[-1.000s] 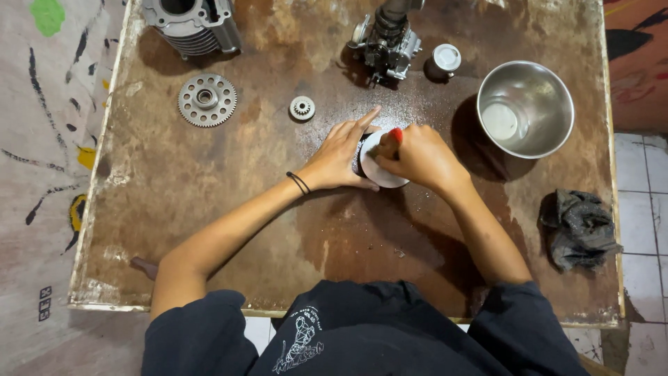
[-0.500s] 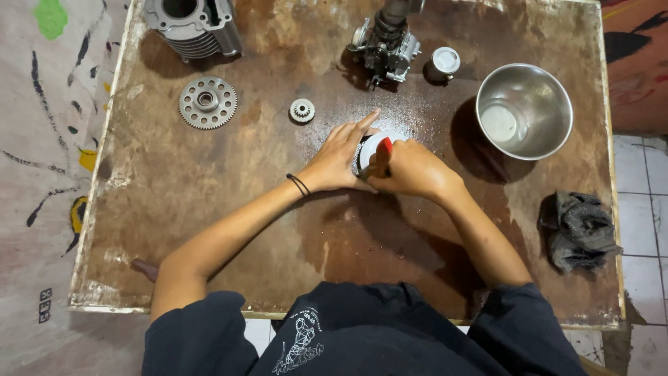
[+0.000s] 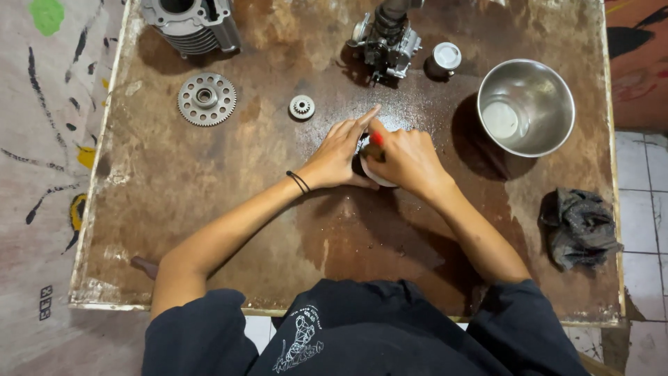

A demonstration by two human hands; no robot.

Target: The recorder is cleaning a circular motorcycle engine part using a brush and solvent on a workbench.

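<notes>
Hands meet at the middle of the rusty brown metal tabletop (image 3: 229, 209), pressed together over one small thing. The left hand (image 3: 341, 153) lies flat and open, fingers stretched forward, its palm edge against a small round white-rimmed part with a dark centre (image 3: 372, 174). The right hand (image 3: 407, 160) is curled narrow around the same part from the other side, and a short red tip (image 3: 376, 138) shows between its fingers; what the tip belongs to I cannot tell. The part sits directly under and between both hands, mostly hidden, so its long axis cannot be read; the right hand covers more of it and seems the nearer one.

Taking that part as the landmark: just beyond it stands a grey metal carburettor-like assembly (image 3: 387, 40), with a small white-topped cylinder (image 3: 444, 58) beside that. Beyond and to the left lie a small silver pinion gear (image 3: 301, 107), a larger toothed silver sprocket (image 3: 207, 99) and a finned grey engine cylinder (image 3: 189, 25). To the right sits a shiny steel bowl (image 3: 557, 111), and nearer the person a crumpled black rag (image 3: 579, 226).
</notes>
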